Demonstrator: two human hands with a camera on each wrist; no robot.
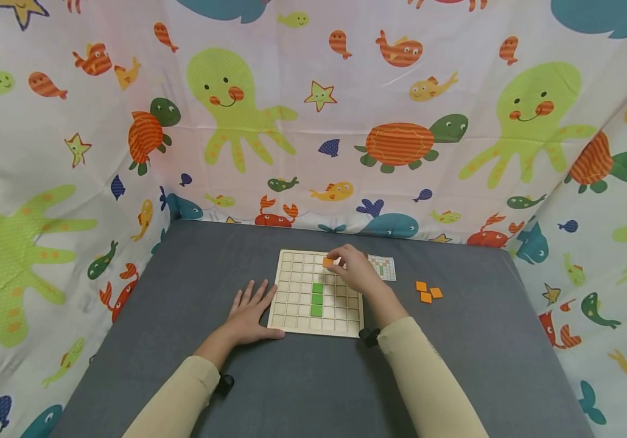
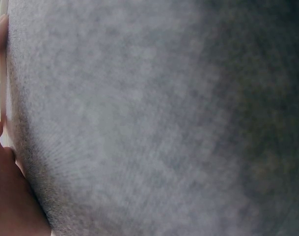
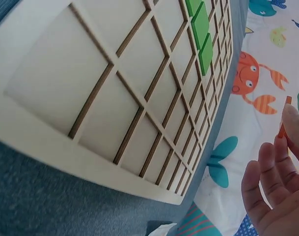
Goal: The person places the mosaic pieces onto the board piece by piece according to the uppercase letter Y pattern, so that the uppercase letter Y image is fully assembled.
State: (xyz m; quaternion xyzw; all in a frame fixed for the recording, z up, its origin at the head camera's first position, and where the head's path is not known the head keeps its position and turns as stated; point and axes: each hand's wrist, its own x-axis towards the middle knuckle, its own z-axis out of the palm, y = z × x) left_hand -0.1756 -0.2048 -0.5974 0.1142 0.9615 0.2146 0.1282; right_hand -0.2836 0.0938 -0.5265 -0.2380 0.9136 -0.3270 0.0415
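A pale wooden grid board [image 1: 294, 298] lies on the grey table, with three green square tiles [image 1: 317, 298] in one column near its middle. Fingers spread, my left hand [image 1: 248, 317] rests at the board's left edge, its thumb by the near left corner. Over the far part of the board, my right hand [image 1: 358, 271] pinches an orange square tile [image 1: 327, 262] between thumb and fingers. The right wrist view shows this orange tile [image 3: 282, 129] edge-on, raised above the grid. Only part of the left hand [image 2: 12, 191] appears in the left wrist view.
Several loose orange tiles [image 1: 426, 297] lie on the table [image 1: 483, 340] right of the board. A small printed card [image 1: 383, 267] with a coloured grid sits beyond the right hand, partly hidden by it. A sea-animal patterned cloth [image 1: 313, 140] encloses the back and sides.
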